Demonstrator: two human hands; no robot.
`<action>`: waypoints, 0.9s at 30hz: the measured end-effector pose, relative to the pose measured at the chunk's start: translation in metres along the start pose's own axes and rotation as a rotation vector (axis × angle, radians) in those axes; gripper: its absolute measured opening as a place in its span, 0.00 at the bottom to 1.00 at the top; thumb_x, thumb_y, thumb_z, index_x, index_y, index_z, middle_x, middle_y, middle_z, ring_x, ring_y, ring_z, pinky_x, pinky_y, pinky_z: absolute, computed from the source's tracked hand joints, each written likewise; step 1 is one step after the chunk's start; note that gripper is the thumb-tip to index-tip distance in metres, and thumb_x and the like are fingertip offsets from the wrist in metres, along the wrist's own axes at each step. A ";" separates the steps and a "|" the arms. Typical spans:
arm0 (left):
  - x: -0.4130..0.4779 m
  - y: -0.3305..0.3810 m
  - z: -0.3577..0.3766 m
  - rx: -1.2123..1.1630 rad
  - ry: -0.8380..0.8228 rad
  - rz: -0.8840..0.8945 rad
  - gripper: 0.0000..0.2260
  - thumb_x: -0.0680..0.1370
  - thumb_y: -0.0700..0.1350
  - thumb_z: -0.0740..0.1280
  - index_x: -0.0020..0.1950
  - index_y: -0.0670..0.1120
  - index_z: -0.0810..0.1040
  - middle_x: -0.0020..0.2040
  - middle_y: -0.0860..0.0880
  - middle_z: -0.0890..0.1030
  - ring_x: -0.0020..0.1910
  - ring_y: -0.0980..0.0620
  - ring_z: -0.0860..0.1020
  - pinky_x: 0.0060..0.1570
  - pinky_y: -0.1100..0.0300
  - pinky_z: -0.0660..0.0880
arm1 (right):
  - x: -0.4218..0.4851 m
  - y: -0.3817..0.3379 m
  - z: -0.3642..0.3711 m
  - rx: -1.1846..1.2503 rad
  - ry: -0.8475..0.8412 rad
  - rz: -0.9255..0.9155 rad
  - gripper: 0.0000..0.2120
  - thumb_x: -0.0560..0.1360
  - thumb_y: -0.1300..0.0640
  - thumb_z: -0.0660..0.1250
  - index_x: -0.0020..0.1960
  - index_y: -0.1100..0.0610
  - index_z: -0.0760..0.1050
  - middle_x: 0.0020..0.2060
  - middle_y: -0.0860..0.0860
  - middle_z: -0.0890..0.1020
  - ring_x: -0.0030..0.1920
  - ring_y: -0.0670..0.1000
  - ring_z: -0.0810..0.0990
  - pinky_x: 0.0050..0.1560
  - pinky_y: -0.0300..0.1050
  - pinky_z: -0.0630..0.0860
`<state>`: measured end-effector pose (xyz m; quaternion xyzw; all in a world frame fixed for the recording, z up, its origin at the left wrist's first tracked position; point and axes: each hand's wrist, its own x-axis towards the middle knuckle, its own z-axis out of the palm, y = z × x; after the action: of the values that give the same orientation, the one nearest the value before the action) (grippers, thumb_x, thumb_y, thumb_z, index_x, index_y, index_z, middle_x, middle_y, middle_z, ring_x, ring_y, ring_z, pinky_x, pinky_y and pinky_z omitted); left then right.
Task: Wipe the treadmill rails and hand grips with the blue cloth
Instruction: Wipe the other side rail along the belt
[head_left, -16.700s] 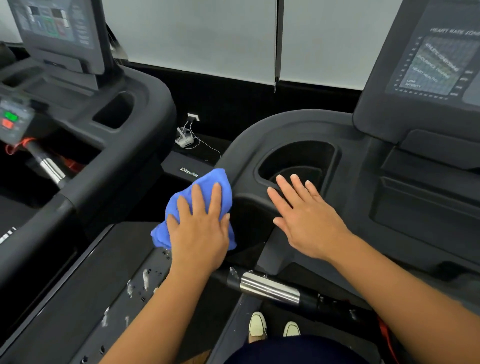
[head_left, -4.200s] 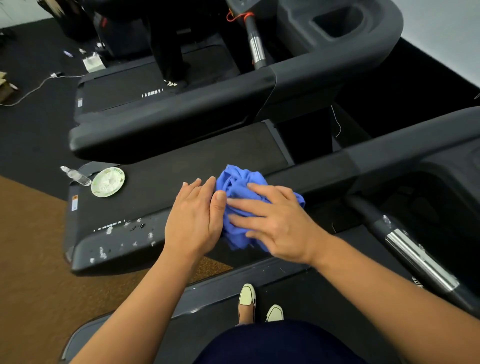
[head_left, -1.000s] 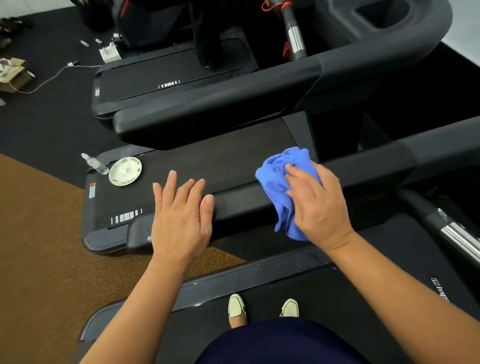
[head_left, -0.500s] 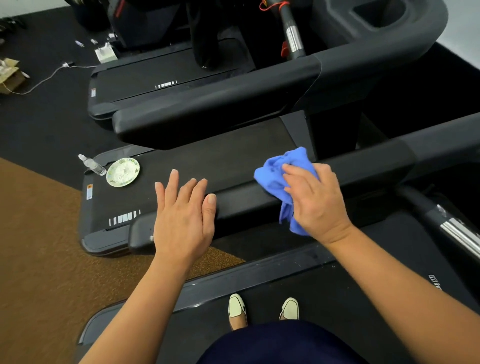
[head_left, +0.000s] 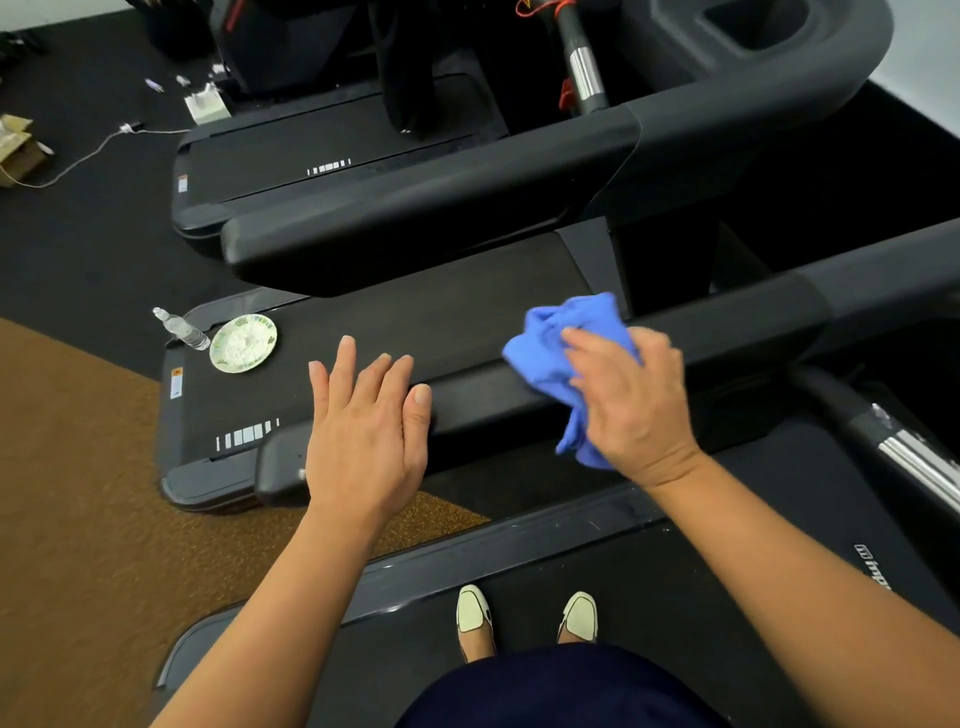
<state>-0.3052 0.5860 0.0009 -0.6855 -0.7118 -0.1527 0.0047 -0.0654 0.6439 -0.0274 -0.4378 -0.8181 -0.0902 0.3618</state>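
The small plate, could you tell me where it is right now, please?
In the head view, the small plate lies at left on the neighbouring treadmill's belt, near its rear end, beside a clear bottle.

Cream loafers (head_left: 524, 613) (navy skirt (head_left: 561, 691))

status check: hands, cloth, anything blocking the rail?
Right hand grips blue cloth, pressed on side rail. Left hand open, flat on the rail's end. Nothing in the way; plate and bottle sit on the neighbouring treadmill's deck.
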 end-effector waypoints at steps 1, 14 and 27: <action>0.000 0.000 -0.001 -0.017 -0.009 -0.007 0.27 0.82 0.56 0.44 0.68 0.42 0.72 0.66 0.43 0.75 0.76 0.40 0.55 0.74 0.42 0.46 | 0.005 -0.002 -0.002 0.006 0.006 0.098 0.13 0.77 0.58 0.58 0.56 0.61 0.77 0.54 0.52 0.81 0.47 0.57 0.70 0.40 0.53 0.68; -0.023 -0.029 -0.009 0.102 -0.054 -0.121 0.28 0.81 0.58 0.42 0.71 0.46 0.69 0.69 0.43 0.72 0.76 0.40 0.53 0.72 0.39 0.42 | 0.017 -0.032 -0.006 0.168 -0.221 -0.180 0.11 0.73 0.63 0.64 0.52 0.62 0.81 0.57 0.53 0.82 0.46 0.63 0.77 0.39 0.54 0.75; -0.024 -0.033 -0.008 -0.100 0.034 -0.135 0.26 0.82 0.55 0.46 0.66 0.42 0.75 0.63 0.45 0.78 0.72 0.41 0.65 0.72 0.40 0.50 | 0.025 -0.064 0.004 0.359 -0.309 -0.301 0.15 0.76 0.64 0.56 0.53 0.63 0.81 0.53 0.54 0.83 0.49 0.62 0.79 0.51 0.56 0.75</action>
<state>-0.3381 0.5607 -0.0038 -0.6328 -0.7476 -0.1997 -0.0280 -0.1266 0.6238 -0.0027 -0.2488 -0.9223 0.0713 0.2870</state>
